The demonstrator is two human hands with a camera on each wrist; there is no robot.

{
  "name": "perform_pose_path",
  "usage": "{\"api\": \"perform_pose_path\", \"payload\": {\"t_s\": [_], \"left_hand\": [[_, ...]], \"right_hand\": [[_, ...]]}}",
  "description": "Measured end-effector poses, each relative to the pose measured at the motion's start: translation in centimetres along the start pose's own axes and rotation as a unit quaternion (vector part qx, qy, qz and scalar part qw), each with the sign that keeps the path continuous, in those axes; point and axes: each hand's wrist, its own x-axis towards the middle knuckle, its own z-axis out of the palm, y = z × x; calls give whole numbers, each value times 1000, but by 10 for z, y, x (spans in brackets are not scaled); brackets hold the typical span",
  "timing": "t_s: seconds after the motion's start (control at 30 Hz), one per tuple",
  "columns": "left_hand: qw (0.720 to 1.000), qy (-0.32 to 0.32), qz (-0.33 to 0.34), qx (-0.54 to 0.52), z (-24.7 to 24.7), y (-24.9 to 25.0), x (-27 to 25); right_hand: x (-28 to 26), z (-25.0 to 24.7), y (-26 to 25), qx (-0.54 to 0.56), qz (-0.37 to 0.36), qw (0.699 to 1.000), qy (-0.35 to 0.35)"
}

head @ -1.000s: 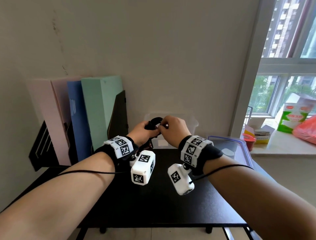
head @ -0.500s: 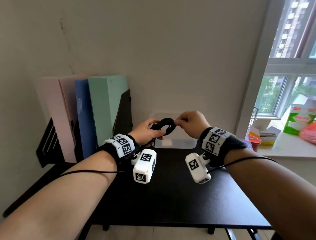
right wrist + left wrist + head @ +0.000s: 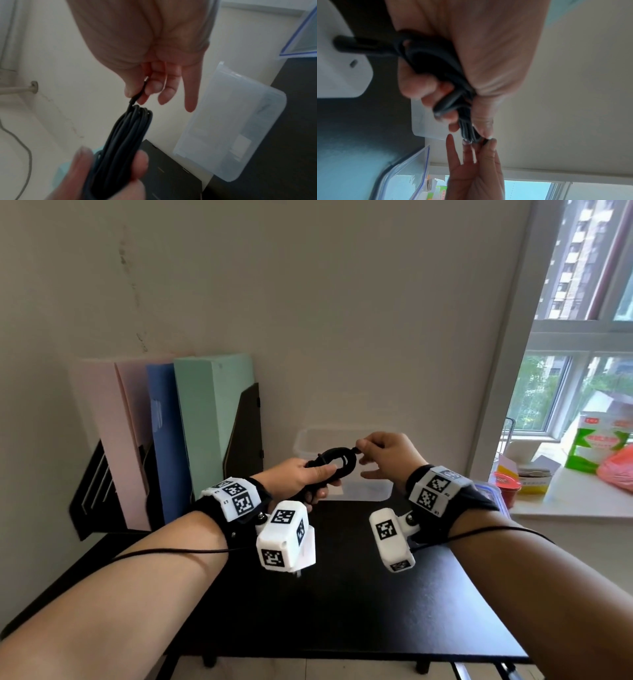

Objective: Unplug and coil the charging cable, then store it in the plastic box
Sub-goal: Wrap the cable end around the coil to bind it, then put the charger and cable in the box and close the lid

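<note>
The coiled black charging cable is held in the air just in front of the clear plastic box, which stands on the black worktop. The left hand has its fingers curled around the coil; the right hand pinches the cable's end, its other fingers spread.

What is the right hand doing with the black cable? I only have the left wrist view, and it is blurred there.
Observer: In the right wrist view, the right hand pinches the loose end of the coiled black charging cable between thumb and forefinger; its other fingers are spread.
Reviewer: Is the box lid off?
Observer: Yes. The head view shows the translucent plastic box open at the back of the black table, by the wall.
Reviewer: And the left hand?
Observer: The left hand grips the bundle above the table, in front of the box.
</note>
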Motion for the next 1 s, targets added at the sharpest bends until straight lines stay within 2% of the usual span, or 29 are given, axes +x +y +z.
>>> {"api": "perform_pose_path", "payload": {"t_s": [0.13, 0.3, 0.37, 0.47, 0.57, 0.7, 0.83, 1.0], "left_hand": [[991, -65, -29, -114, 1, 5, -4], [976, -86, 16, -198, -7, 5, -1], [975, -64, 32, -211, -12, 4, 1], [990, -11, 38, -135, -15, -4, 1], [998, -26, 45, -36, -20, -13, 1], [998, 9, 52, -30, -21, -5, 5], [998, 49, 30, 23, -23, 11, 23], [993, 102, 32, -44, -36, 34, 53]], "right_hand": [[-4, 5, -22, 202, 61, 975, -73], [-1, 3, -36, 241, 72, 967, -52], [3, -2, -42, 267, 63, 961, -36], [9, -10, -55, 314, 40, 948, -19], [19, -20, -68, 340, 21, 940, 12], [40, -27, -75, 382, 37, 922, 47], [59, -28, -75, 450, 81, 887, 64], [87, -37, -68, 514, 107, 847, 81]]}}
